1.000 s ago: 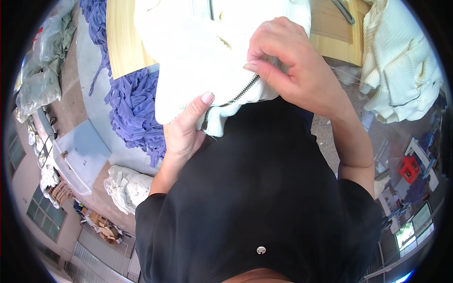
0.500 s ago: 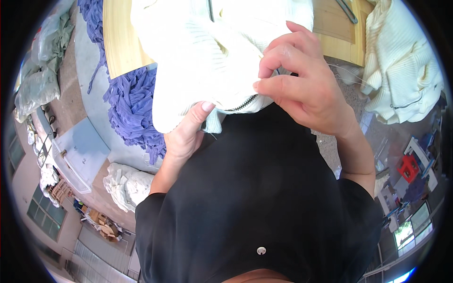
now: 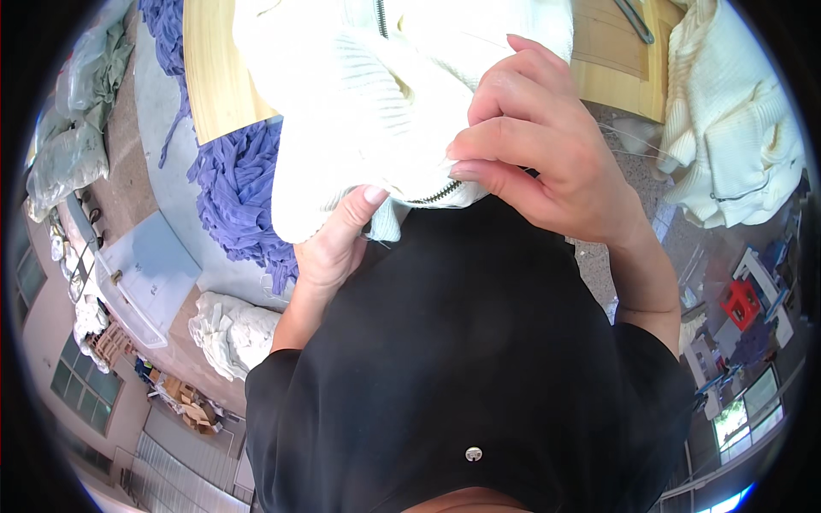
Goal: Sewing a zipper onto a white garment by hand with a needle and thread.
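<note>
A white ribbed knit garment (image 3: 342, 128) is spread in front of me at the top middle, with a dark metal zipper (image 3: 440, 193) curving along its near edge. My left hand (image 3: 333, 239) grips this edge, thumb on top and the other fingers hidden beneath the cloth. A pale blue-green scrap of fabric (image 3: 385, 222) hangs beside that thumb. On the other side, my right hand (image 3: 552, 141) pinches the cloth by the zipper between thumb and index finger, its other fingers loosely curled. Something small and dark shows under the right fingers, too hidden to name.
Purple fabric strips (image 3: 239, 201) lie heaped at the left, next to a wooden board (image 3: 222, 77). Another white knit garment (image 3: 735, 128) hangs at the right, loose threads beside it. A dark metal tool (image 3: 634, 21) rests on the wooden surface. A white bundle (image 3: 231, 333) sits lower left.
My right hand has shifted slightly left along the zipper edge, and its thumb and index finger have moved closer onto the cloth. The left hand keeps its hold.
</note>
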### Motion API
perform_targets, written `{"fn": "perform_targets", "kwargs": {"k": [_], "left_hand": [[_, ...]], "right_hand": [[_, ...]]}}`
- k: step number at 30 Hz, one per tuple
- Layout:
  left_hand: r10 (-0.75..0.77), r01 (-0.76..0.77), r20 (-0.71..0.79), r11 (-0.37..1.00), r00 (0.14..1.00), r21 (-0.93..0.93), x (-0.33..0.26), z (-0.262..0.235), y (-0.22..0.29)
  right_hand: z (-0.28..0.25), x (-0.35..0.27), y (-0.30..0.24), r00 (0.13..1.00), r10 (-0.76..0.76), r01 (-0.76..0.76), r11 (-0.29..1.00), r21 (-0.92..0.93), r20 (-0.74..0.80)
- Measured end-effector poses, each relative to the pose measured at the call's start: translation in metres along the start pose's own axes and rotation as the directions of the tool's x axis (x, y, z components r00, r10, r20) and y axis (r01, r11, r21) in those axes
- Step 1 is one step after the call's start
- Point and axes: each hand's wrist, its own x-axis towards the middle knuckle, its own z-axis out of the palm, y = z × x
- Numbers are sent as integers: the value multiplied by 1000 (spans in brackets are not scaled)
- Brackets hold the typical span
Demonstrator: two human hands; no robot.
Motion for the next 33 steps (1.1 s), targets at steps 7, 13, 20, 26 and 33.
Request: {"fn": "perform_targets", "kwargs": {"k": [7, 13, 20, 26, 33], "left_hand": [[51, -30, -112, 983, 992, 181, 4, 9, 2], [55, -31, -111, 979, 992, 201, 0, 10, 8], [32, -20, -52, 977, 998, 214, -6, 9, 9], [62, -40, -97, 976, 993, 215, -7, 11, 7], [89, -103, 53, 920, 995, 378, -3, 10, 9]], "right_hand": [[3, 3, -2, 1000, 23, -24, 997, 72, 19], [6, 1, -12, 999, 21, -25, 994, 104, 39], [11, 1, -23, 995, 97, -101, 981, 168, 30], [12, 3, -30, 986, 169, -169, 974, 149, 16], [15, 1, -31, 962, 271, -263, 951, 163, -30]]}}
